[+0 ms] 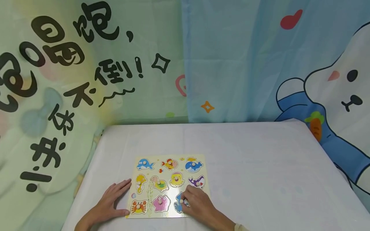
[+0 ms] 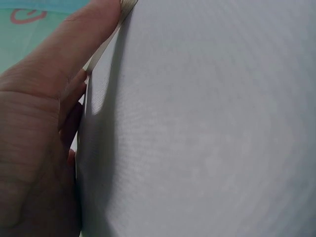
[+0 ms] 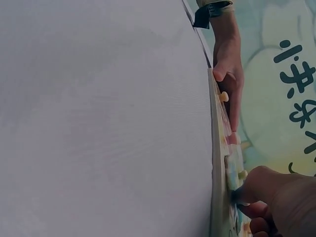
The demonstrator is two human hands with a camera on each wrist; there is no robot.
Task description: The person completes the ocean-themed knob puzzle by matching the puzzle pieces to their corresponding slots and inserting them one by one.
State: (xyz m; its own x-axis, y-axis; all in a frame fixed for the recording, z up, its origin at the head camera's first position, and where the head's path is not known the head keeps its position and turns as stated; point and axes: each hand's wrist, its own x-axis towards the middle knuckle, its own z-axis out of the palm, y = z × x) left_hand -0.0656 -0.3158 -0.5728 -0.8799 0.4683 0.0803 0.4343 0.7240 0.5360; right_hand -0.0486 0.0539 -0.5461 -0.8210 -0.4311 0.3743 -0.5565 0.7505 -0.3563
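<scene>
A pale yellow peg puzzle board with cartoon sea animals lies flat on the white table. My right hand is over its lower right corner. Its thumb and fingers pinch the knob of a blue puzzle piece, partly hidden by the hand. My left hand touches the board's left edge, fingers stretched and thumb at the lower corner. Near that thumb sits the crab piece, and beside it the pink piece. In the left wrist view the left hand lies along the board's edge.
Other knobbed pieces, among them a yellow octopus and a blue whale, sit on the board. White cloth covers the table. Behind it hang a green printed curtain and a blue one.
</scene>
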